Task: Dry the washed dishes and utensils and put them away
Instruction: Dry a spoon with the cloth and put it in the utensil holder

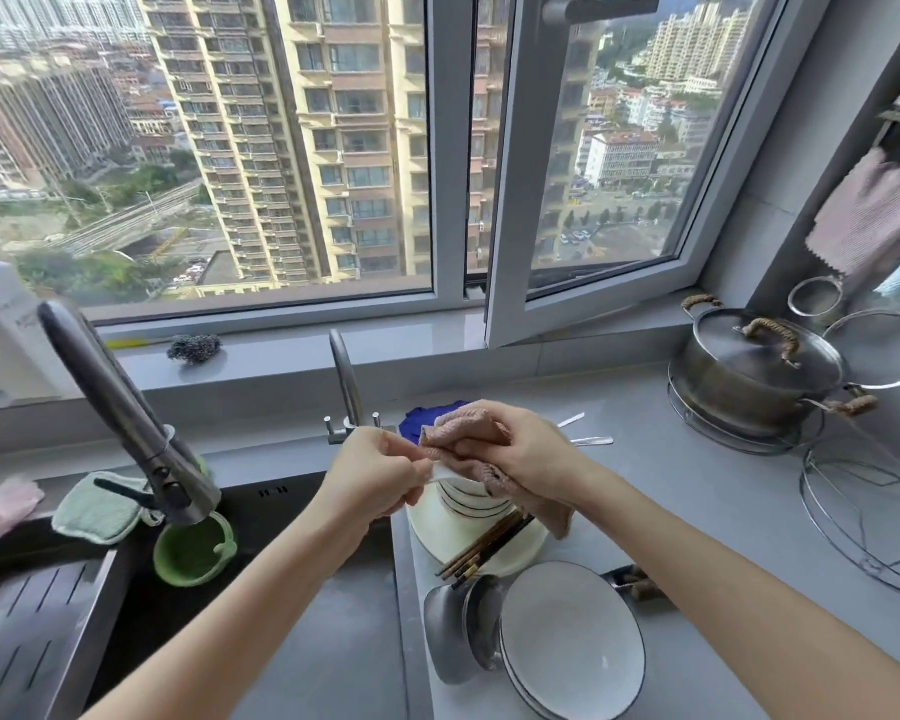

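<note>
White utensil, kind unclear, above the stacked bowls beside the sink: left hand pinches its end, right hand grips a pink cloth round it. Drying appears under way; next, it wants stowing.

Home kitchen, high-rise flat. Dark sink is sitting in a grey countertop, with a pull-out faucet leaning over it and a smaller tap standing behind. Plates and chopsticks are lying just beside the sink. A green scrub pad is resting on the sink edge. A lidded steel pot is sitting on a wire stand in the corner, with mesh strainers and a towel hanging nearby. The window is looking out on apartment towers far below eye level.
</note>
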